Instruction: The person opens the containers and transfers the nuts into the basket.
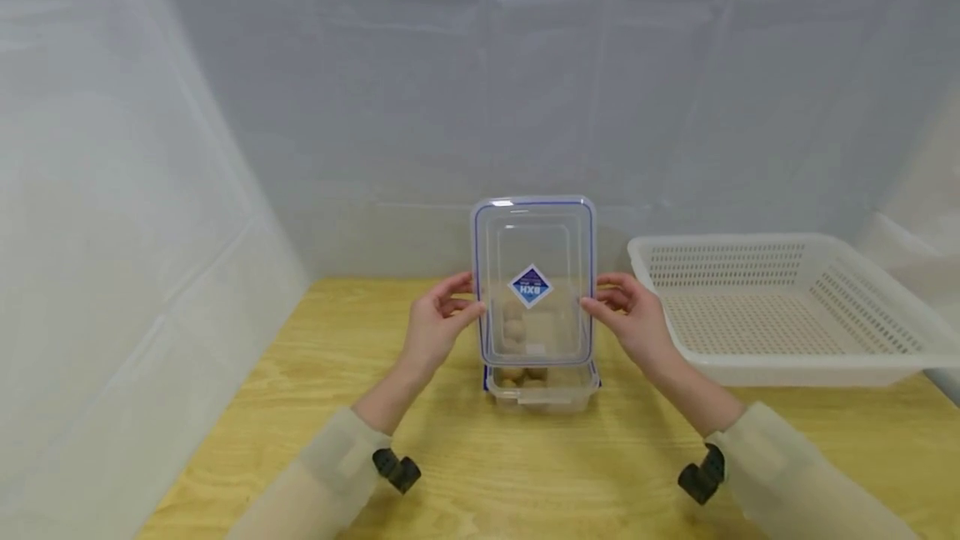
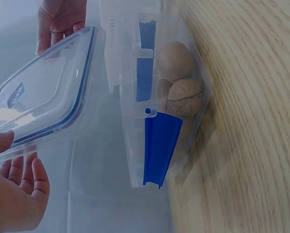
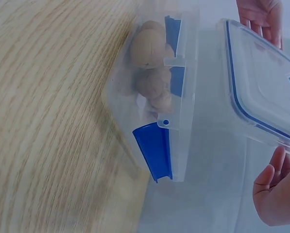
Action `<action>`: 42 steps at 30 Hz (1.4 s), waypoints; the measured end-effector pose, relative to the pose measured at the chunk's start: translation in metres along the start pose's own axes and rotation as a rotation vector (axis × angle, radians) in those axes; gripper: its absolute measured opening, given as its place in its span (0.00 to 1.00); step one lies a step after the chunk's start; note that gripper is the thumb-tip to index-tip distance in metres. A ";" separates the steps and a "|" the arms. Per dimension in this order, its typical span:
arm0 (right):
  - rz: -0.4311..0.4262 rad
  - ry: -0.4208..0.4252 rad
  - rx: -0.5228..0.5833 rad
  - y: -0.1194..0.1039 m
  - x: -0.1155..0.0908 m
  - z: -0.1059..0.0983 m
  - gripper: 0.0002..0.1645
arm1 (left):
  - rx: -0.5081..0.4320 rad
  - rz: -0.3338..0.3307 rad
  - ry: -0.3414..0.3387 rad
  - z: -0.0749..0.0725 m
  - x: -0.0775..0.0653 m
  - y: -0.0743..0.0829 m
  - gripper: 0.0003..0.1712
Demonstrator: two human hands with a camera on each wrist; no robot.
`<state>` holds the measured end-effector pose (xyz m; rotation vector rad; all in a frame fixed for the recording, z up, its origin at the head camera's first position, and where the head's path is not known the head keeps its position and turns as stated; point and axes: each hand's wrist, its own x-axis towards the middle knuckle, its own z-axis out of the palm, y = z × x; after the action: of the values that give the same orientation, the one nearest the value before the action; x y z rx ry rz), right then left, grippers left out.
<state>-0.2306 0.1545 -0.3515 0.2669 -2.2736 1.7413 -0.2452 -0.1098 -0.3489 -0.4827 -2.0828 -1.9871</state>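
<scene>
Lid, side edges pinched by both hands, hangs apart from the container.

The table (wood-grained) carries a clear container and a white basket.

At the picture's right edge we pinch a blue-ringed clear lid by its near side with our right hand, our left hand at its far side. Apart from it, a see-through container sits on our wood-grained desk, a blue flap angled from its side, round brown nuts inside.
</scene>
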 end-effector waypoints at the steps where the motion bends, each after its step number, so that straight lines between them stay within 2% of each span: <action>1: 0.002 0.001 -0.004 0.000 0.001 0.000 0.19 | -0.003 0.002 -0.002 0.000 0.001 0.001 0.24; 7: 0.003 0.020 -0.006 0.000 0.002 0.001 0.18 | 0.004 0.001 0.009 -0.001 0.002 0.002 0.23; 13: -0.033 0.025 0.024 -0.003 0.003 0.003 0.17 | 0.021 0.047 0.037 -0.003 0.000 -0.001 0.21; 16: -0.017 0.011 0.061 -0.005 0.002 0.001 0.17 | 0.011 0.059 0.033 -0.003 -0.001 -0.002 0.20; 25: 0.040 -0.146 0.294 0.000 0.004 -0.004 0.10 | 0.021 0.064 0.022 -0.008 -0.002 -0.004 0.16; 28: 0.053 -0.182 0.332 0.003 0.004 -0.006 0.13 | 0.041 0.055 0.003 -0.011 -0.003 -0.004 0.14; 32: 0.059 -0.231 0.331 0.006 0.004 -0.009 0.14 | 0.070 0.033 -0.019 -0.014 -0.007 -0.003 0.13; 35: 0.009 -0.266 0.338 0.008 0.005 -0.010 0.15 | 0.073 0.033 -0.042 -0.018 -0.009 -0.005 0.14; 39: -0.096 -0.315 0.369 0.011 0.005 -0.009 0.16 | 0.062 0.076 -0.077 -0.023 -0.012 -0.008 0.16; 42: -0.128 -0.335 0.367 0.010 0.005 -0.009 0.18 | 0.045 0.093 -0.093 -0.026 -0.015 -0.009 0.17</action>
<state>-0.2373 0.1657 -0.3572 0.8130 -2.0643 2.1693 -0.2368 -0.1370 -0.3610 -0.6622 -2.1129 -1.8952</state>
